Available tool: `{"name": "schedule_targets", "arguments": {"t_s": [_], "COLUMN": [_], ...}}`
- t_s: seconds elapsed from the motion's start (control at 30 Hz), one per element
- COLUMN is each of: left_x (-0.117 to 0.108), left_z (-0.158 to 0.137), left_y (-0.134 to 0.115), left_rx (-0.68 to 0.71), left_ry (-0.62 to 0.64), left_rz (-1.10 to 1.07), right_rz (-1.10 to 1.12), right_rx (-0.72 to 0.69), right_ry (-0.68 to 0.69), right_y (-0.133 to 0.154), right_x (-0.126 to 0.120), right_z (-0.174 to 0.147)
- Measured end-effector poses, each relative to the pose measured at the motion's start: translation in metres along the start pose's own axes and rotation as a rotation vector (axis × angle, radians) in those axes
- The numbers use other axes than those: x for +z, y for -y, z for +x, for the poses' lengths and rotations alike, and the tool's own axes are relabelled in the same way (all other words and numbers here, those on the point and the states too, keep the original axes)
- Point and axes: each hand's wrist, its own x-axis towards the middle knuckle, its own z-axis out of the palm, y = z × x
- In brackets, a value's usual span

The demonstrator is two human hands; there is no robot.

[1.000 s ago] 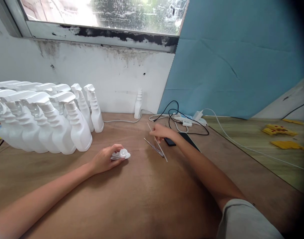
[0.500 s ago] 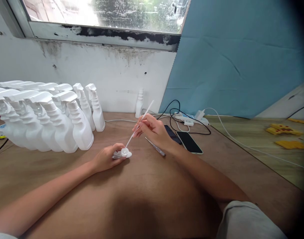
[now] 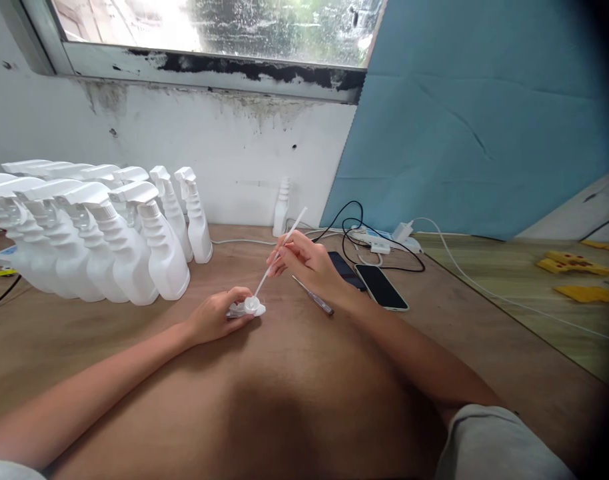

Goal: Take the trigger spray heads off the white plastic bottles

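Observation:
My left hand [image 3: 222,315] is closed around a white spray bottle trigger head [image 3: 253,306], which lies low on the table with its round collar facing up. Between the thumb and fingers of my right hand [image 3: 304,261] is a thin white dip tube [image 3: 297,219], slanted down to the left. The tube's lower end meets the collar; how deep it sits inside I cannot tell. A small screwdriver [image 3: 313,296] lies on the table just below my right hand.
Several white spray bottles [image 3: 167,253] stand in rows at the left. One bottle without a spray head [image 3: 281,208] stands by the wall. To the right lie a phone [image 3: 382,287], a dark flat object [image 3: 345,270], cables and a power strip [image 3: 409,244].
The view has shifted slightly. My right hand and the tube sit a little lower relative to the trigger head; my left hand keeps its hold.

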Motion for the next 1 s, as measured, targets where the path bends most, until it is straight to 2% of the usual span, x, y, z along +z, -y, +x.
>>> {"name": "schedule_targets", "arguments": {"t_s": [0.17, 0.27, 0.5, 0.67, 1.0], "left_x": [0.001, 0.001, -0.001, -0.001, 0.0], "left_z": [0.0, 0.0, -0.001, 0.0, 0.002], "left_y": [0.002, 0.002, 0.003, 0.006, 0.007], "left_rx": [-0.009, -0.017, -0.037, 0.001, -0.024], "left_ry": [-0.004, 0.006, 0.026, 0.005, 0.003], "left_rz": [0.016, 0.024, 0.002, -0.019, -0.067], "right_rz": [0.053, -0.038, -0.247, -0.271, -0.275], "right_rx": [-0.081, -0.12, -0.09, -0.101, -0.1], "right_ry": [0.05, 0.087, 0.218, 0.209, 0.218], "right_y": [0.001, 0.0, -0.034, -0.052, -0.055], "right_x": [0.003, 0.008, 0.029, 0.04, 0.048], "right_z": [-0.002, -0.002, -0.003, -0.007, -0.012]}}
